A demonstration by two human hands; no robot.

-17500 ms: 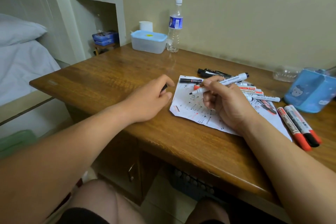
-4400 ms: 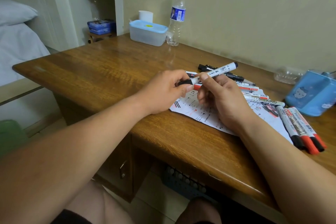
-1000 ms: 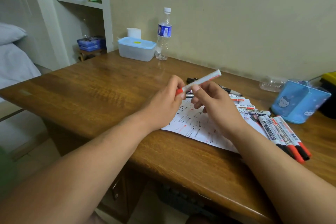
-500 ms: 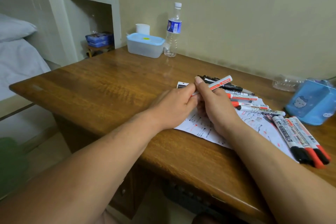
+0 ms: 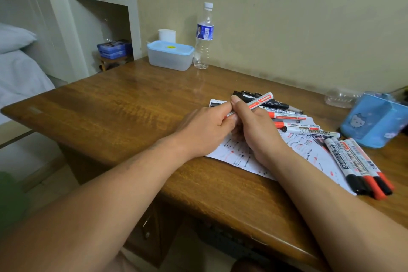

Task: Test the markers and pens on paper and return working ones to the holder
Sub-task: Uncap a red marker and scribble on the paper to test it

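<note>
White marker (image 5: 261, 100) with red label, right hand (image 5: 259, 132) gripping barrel, left hand (image 5: 202, 131) pinching lower end

"WHITEBOARD" along the white marker (image 5: 309, 131) on the scribbled paper (image 5: 242, 157); other labels illegible.

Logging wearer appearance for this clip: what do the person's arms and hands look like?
Nothing worn shows. The left hand and right hand are bare, with no gloves or rings visible. Both forearms are uncovered to the frame edge: no sleeves, watch or wristband.
</note>
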